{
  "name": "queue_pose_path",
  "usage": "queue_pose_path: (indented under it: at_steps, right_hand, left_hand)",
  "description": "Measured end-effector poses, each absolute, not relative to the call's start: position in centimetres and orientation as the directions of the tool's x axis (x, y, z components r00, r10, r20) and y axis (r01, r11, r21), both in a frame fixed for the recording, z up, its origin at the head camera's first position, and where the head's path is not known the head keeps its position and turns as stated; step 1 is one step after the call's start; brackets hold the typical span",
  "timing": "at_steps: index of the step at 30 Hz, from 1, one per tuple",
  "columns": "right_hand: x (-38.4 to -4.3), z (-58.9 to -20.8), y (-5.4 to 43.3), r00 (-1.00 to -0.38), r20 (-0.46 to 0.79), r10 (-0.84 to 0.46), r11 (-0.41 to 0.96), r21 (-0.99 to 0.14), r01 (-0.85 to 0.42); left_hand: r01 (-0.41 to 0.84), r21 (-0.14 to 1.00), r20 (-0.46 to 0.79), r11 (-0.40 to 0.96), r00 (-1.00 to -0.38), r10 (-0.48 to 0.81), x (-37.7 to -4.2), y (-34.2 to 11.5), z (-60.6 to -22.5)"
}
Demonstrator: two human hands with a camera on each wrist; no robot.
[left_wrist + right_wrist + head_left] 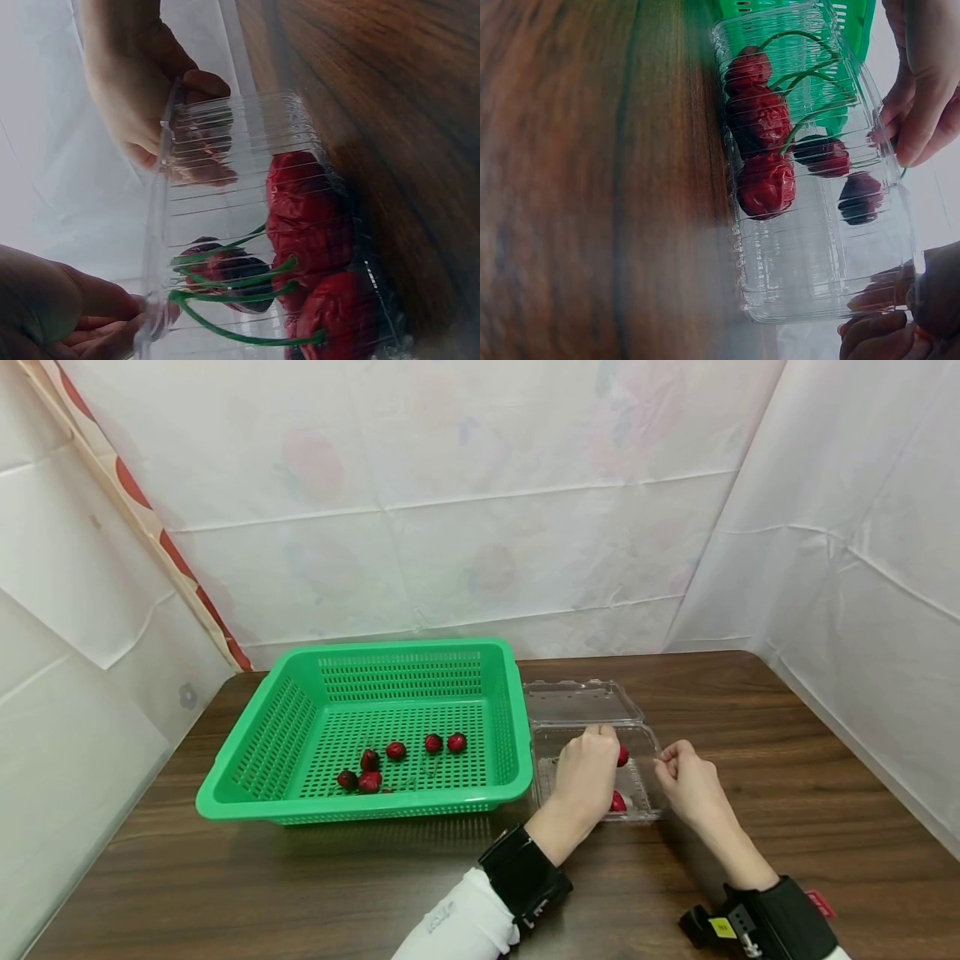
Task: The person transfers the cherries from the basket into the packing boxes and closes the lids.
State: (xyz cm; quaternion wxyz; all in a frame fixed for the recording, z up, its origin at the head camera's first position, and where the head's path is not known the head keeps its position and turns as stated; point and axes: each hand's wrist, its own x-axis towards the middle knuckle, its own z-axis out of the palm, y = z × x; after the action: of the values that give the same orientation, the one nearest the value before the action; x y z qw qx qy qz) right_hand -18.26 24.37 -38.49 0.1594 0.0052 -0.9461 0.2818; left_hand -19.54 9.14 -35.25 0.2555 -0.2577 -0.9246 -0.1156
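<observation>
A clear plastic clamshell box [549,742] lies open, its lid [577,702] folded back toward the wall. My left hand [587,772] is over the box, fingertips pinched together at the rim; a bit of green stem shows at them in the right wrist view. Dark red cherries [823,155] with green stems [247,296] are in the box, and brighter red cherries [769,184] rest along its bottom. With thumb and fingers, my right hand [692,787] grips the box's right rim. In the head view, the left hand hides part of the contents.
Left of the box stands a green plastic basket [352,810] with several cherries [369,782] on its slotted floor. Both containers sit on a dark wooden table [315,877]. White sheeting [450,527] hangs behind the table and along both sides.
</observation>
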Motion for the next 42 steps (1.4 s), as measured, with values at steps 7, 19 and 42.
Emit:
queue_pose_path:
  at_steps: [7, 19, 42]
  right_hand:
    - [-18.2, -38.5, 24.4, -0.953, 0.292, 0.081, 0.845, -0.527, -0.090]
    - [-18.2, -38.4, 24.3, -0.957, 0.278, 0.088, 0.839, -0.539, -0.080]
    - [-18.2, -38.4, 24.4, -0.953, 0.291, 0.088, 0.838, -0.539, -0.087]
  left_hand:
    - [0.499, 0.072, 0.490, 0.863, -0.771, 0.405, -19.7, 9.4, -35.7]
    - [0.467, 0.115, 0.425, 0.877, -0.821, 0.382, -20.2, 9.3, -36.5]
    - [0.370, 0.055, 0.312, 0.928, -0.889, 0.336, -20.1, 9.4, -37.1]
